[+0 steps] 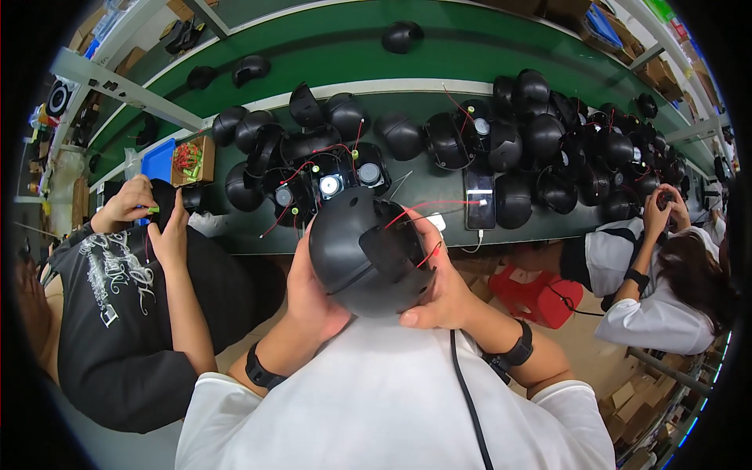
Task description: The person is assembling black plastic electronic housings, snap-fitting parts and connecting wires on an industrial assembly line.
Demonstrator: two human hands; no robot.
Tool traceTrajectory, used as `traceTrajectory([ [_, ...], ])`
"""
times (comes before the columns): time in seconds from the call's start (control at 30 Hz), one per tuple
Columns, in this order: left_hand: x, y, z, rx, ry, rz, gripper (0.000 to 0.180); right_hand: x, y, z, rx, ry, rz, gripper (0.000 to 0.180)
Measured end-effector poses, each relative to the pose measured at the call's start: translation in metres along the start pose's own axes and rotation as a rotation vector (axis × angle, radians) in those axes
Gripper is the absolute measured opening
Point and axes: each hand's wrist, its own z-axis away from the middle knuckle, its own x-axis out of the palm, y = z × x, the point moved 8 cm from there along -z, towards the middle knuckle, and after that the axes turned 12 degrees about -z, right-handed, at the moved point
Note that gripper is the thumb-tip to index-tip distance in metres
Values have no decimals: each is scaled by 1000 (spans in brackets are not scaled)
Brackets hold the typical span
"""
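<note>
Close in front of my chest I hold a round black plastic housing (356, 262) between both palms. My left hand (312, 294) wraps its left side, and my right hand (445, 286) grips the right side with the thumb low at the front. Red and dark wires (431, 205) come out of an opening in the housing's upper right and end in a small white connector (482, 203). Just beyond it on the bench sit several black shells, some with round silver-faced parts (329, 185) and loose red wires.
A dark phone (479, 196) with a white cable lies on the bench (423, 184). More black shells (540, 137) are heaped to the right. A green conveyor belt (329, 55) runs behind. One co-worker (137, 313) works at left, another (666, 290) at right, near a red stool (535, 296).
</note>
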Motion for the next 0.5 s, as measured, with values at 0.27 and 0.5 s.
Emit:
traceTrajectory([
  [0.27,-10,50,12,404,130,-747,57,-4,-1,-1,40,10,-38,135],
  [0.5,19,42,19,303,114,-833,91,3,-6,1,-30,-29,59,122],
])
